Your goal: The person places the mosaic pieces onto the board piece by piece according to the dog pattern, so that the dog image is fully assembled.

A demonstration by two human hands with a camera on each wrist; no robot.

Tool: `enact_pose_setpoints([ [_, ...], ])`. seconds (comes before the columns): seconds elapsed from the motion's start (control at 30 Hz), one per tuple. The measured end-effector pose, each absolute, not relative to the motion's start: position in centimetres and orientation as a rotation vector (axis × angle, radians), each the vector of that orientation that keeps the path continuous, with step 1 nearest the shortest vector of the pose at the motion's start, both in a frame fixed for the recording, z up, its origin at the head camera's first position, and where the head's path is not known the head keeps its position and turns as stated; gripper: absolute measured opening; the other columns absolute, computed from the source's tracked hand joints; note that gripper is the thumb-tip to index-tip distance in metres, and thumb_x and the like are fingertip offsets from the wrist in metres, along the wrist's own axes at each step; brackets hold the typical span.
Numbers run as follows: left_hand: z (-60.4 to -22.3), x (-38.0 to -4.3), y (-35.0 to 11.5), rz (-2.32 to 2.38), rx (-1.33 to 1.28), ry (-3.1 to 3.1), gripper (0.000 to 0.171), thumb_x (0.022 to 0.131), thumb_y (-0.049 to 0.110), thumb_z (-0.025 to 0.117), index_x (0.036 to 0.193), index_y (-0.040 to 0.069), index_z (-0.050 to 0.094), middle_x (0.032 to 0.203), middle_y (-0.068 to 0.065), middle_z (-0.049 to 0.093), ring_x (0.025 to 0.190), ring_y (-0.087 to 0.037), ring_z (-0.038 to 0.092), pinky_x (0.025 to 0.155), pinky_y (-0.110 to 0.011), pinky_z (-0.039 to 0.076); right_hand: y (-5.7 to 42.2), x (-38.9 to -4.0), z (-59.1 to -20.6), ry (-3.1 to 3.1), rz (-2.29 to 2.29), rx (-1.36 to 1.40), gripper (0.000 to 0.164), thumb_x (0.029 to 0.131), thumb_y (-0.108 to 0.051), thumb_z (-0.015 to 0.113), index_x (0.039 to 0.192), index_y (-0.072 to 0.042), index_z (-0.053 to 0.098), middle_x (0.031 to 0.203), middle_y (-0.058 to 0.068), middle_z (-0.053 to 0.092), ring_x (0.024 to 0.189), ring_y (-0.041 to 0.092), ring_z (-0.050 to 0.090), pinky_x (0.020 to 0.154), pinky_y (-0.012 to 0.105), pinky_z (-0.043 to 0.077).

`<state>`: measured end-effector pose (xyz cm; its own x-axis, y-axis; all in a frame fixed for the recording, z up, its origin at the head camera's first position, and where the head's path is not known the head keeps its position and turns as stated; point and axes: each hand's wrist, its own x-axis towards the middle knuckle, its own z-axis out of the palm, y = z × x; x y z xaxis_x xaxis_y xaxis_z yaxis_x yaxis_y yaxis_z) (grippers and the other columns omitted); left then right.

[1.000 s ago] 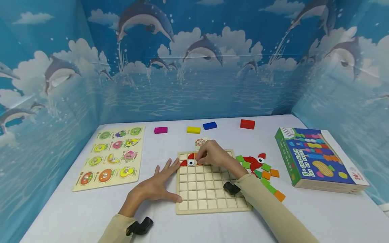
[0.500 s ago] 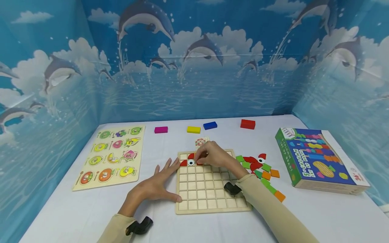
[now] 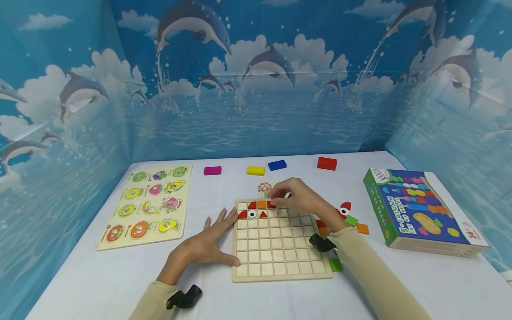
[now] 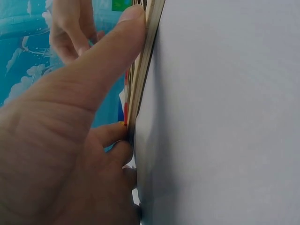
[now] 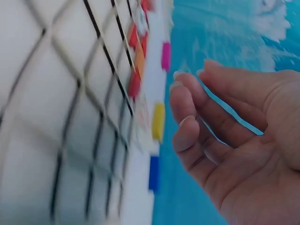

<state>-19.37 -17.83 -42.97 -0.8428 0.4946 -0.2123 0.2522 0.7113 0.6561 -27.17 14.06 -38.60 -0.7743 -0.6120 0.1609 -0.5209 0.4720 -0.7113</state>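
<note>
A wooden grid board (image 3: 280, 256) lies on the white table. My left hand (image 3: 204, 244) is spread along its left edge, thumb and fingertips touching the rim; in the left wrist view the thumb (image 4: 105, 58) lies against the edge. Near the board's far left corner sit a white eye tile (image 3: 252, 214), an orange square (image 3: 261, 204), a red triangle (image 3: 262, 215) and several other red pieces. My right hand (image 3: 298, 195) hovers over the far rows, beside a red piece (image 3: 270, 205). In the right wrist view its fingers (image 5: 187, 133) bend loosely, with nothing between them and the thumb.
Loose red, green and orange pieces (image 3: 352, 220) lie right of the board, partly behind my right arm. A patterned card (image 3: 264, 189) is beyond it. Magenta (image 3: 212, 170), yellow (image 3: 255, 171), blue (image 3: 277, 165) and red blocks (image 3: 326, 163), a fruit puzzle (image 3: 150, 206) and a box (image 3: 424, 209) stand around.
My right hand has lifted off the pieces and moved right, uncovering the orange square, the red triangle and a red piece on the board. My left hand has stayed in place.
</note>
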Motion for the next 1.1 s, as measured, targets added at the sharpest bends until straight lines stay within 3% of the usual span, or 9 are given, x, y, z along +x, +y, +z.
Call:
enact_pose_setpoints([
  [0.13, -42.7, -19.3, -17.8, 0.902, 0.563, 2.554, 0.131, 0.072, 0.045, 0.101, 0.174, 0.018, 0.023, 0.182, 0.004, 0.007, 0.168, -0.026, -0.007, 0.133, -0.057, -0.012, 17.6, -26.9, -38.0, 2.704, -1.150, -0.879, 0.018, 0.100, -0.008, 0.077, 0.116, 0.000, 0.081, 0.105, 0.005, 0.080, 0.094, 0.022, 0.073, 0.085, 0.039, 0.065],
  [0.37, -42.4, -19.1, -18.0, 0.903, 0.537, 2.565, 0.130, 0.072, 0.045, 0.101, 0.174, 0.019, 0.023, 0.182, 0.001, 0.007, 0.168, -0.030, -0.009, 0.133, -0.059, -0.011, 22.7, -25.6, -38.9, 2.788, -1.237, -0.297, 0.026, 0.100, -0.021, 0.079, 0.118, -0.002, 0.080, 0.107, 0.011, 0.077, 0.095, 0.027, 0.065, 0.071, 0.033, 0.060],
  [0.57, -42.5, -19.1, -18.1, 0.925, 0.565, 2.559, 0.130, 0.073, 0.045, 0.100, 0.174, 0.018, 0.023, 0.182, -0.001, 0.007, 0.168, -0.030, -0.009, 0.132, -0.059, -0.012, 25.1, -24.0, -40.2, 2.793, -1.307, 0.027, 0.032, 0.101, -0.020, 0.079, 0.126, 0.000, 0.076, 0.111, 0.016, 0.076, 0.098, 0.028, 0.064, 0.074, 0.029, 0.058],
  [0.8, -42.7, -19.2, -18.0, 0.921, 0.597, 2.551, 0.130, 0.074, 0.045, 0.100, 0.174, 0.016, 0.023, 0.182, 0.000, 0.007, 0.168, -0.029, -0.009, 0.132, -0.058, -0.014, 26.5, -22.3, -40.7, 2.857, -1.164, 0.186, 0.029, 0.098, -0.009, 0.081, 0.122, 0.004, 0.074, 0.099, 0.015, 0.072, 0.091, 0.028, 0.060, 0.068, 0.030, 0.053],
  [1.1, -42.8, -19.2, -17.7, 0.922, 0.609, 2.541, 0.129, 0.074, 0.046, 0.100, 0.174, 0.016, 0.023, 0.182, 0.001, 0.008, 0.168, -0.028, -0.009, 0.132, -0.057, -0.013, 27.3, -21.8, -41.2, 2.861, -1.140, 0.322, 0.032, 0.097, -0.011, 0.081, 0.121, 0.007, 0.069, 0.099, 0.020, 0.067, 0.087, 0.030, 0.059, 0.065, 0.032, 0.053],
])
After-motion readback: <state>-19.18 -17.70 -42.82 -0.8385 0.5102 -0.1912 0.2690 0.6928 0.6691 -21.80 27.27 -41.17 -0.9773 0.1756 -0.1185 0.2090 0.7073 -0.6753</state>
